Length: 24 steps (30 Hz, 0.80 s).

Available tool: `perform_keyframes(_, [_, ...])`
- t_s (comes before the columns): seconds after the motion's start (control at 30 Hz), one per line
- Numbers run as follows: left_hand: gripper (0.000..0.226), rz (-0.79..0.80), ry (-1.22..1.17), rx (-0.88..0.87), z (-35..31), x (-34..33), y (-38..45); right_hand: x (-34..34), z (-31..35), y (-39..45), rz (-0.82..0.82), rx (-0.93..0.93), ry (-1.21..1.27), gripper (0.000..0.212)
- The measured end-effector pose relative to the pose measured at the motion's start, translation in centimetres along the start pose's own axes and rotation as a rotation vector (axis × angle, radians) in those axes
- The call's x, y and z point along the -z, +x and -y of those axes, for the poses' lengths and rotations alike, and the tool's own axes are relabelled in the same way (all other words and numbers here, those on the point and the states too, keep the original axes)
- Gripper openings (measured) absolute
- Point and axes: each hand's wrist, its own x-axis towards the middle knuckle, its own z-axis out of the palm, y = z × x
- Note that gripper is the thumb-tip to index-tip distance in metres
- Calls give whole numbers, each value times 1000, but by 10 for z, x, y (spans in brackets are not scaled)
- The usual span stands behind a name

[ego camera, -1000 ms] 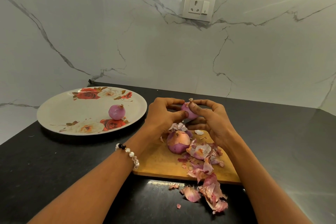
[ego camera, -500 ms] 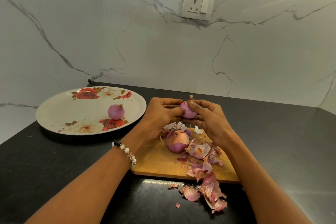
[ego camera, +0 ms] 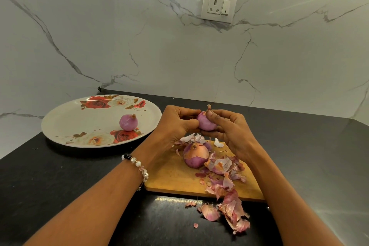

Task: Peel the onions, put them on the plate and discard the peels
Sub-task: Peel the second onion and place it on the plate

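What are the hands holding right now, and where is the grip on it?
Both hands hold one small peeled onion above the cutting board. The left hand grips its left side, the right hand its right side and top.

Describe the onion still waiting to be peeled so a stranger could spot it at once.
Find the wooden cutting board on the black counter, right of the floral plate. The unpeeled onion sits at its far middle, among loose peels. Only it keeps papery golden-brown skin on top.
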Motion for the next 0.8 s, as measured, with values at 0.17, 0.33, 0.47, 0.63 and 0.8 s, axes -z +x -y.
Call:
perform_keyframes(0.17, [34, -49, 48, -29, 1, -4, -1, 0, 0, -1, 11, 27, -16, 45])
perform_keyframes(0.33, [32, -124, 14, 25, 5, -7, -1, -3, -2, -1, 14, 63, -59, 45])
perform_keyframes(0.47, [29, -155, -95, 103, 5, -4, 0, -4, -3, 0, 20, 57, -5, 39])
perform_keyframes(0.63, [20, -132, -229, 136, 1, -3, 3, 0, 0, 2, -34, 34, 104, 35])
perform_keyframes(0.8, [31, -55, -88, 73, 1, -8, 0, 3, -3, 4, -80, 59, 35, 34])
